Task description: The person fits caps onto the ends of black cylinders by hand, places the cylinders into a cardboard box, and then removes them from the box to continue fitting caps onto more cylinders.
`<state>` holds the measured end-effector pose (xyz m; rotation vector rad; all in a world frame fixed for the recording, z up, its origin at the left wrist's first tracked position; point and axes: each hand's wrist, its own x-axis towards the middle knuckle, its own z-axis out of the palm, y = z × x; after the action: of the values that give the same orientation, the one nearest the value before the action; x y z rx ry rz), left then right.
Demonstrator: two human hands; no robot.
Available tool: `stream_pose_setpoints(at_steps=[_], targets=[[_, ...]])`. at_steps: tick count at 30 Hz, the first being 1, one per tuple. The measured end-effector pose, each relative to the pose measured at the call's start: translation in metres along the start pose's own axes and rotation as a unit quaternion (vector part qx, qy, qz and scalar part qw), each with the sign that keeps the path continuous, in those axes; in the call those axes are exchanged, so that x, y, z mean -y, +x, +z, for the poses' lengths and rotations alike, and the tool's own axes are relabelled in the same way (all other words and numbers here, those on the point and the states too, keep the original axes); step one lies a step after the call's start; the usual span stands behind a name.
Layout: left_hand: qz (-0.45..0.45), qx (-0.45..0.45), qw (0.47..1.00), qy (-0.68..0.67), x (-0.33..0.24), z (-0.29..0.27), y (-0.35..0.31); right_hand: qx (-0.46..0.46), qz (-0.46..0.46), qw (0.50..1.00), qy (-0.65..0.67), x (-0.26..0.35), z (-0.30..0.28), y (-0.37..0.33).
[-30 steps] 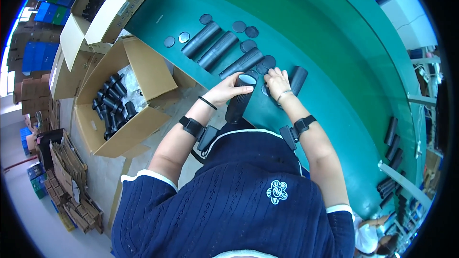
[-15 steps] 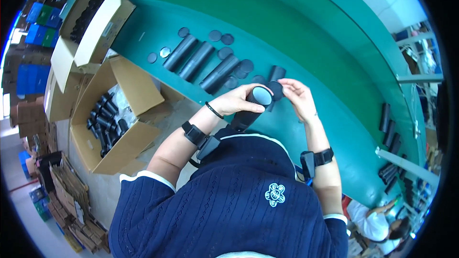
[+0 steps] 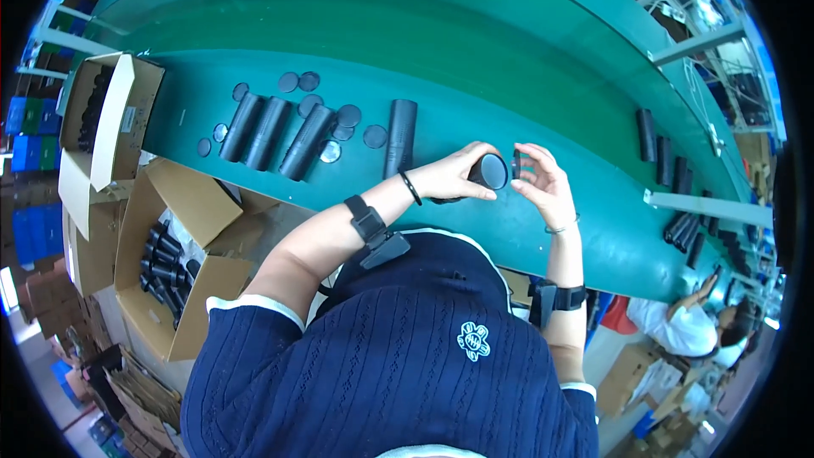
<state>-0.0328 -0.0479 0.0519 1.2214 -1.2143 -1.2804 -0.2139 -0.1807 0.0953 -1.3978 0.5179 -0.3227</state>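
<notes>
My left hand (image 3: 458,176) is wrapped round a black tube (image 3: 492,171) whose wide round end, with a bluish-grey face, points to the right. Most of the tube's body is hidden behind the fingers. Close by on the right, my right hand (image 3: 544,190) pinches a thin round black cap (image 3: 516,164) on edge, a small gap away from the tube's end. A ribbed black tube (image 3: 401,136) lies on the green table (image 3: 475,131) left of my hands. Beyond it are more black tubes (image 3: 266,134) with several round caps (image 3: 348,116) scattered about them.
An open carton (image 3: 140,322) of black parts stands at the left below the table edge, with another carton (image 3: 127,119) behind it. At the right lie more black tubes (image 3: 647,136) and a metal bar (image 3: 708,206). A co-worker (image 3: 682,328) is at the lower right.
My view has turned, so the table items sit further left. The tube's end now faces right and looks darker. My right hand holds the cap on edge near it.
</notes>
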Motion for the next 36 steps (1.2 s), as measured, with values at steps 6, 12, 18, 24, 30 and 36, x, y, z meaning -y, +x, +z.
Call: stream_pose_setpoints(at_steps=[6,12,18,24,30,36], targets=[[0.017,0.012,0.992,0.123,0.032,0.018,0.02,0.022,-0.077,0.956,-0.283,-0.003,-0.003,-0.012],[-0.001,0.035,0.998,0.05,0.043,0.027,0.025,0.02,-0.073,0.937,-0.341,-0.015,-0.002,-0.013],[0.01,0.036,0.99,0.134,0.035,0.025,0.019,0.013,-0.083,0.924,-0.373,-0.017,-0.001,-0.015],[-0.026,0.021,0.99,0.138,0.042,0.027,0.02,-0.001,-0.106,0.906,-0.41,-0.02,0.006,-0.016],[-0.012,0.001,0.989,0.151,0.043,0.027,0.016,0.003,-0.096,0.911,-0.401,-0.02,0.008,-0.013],[-0.009,0.014,0.988,0.151,0.043,0.026,0.018,-0.001,-0.09,0.897,-0.433,-0.019,0.011,-0.013]])
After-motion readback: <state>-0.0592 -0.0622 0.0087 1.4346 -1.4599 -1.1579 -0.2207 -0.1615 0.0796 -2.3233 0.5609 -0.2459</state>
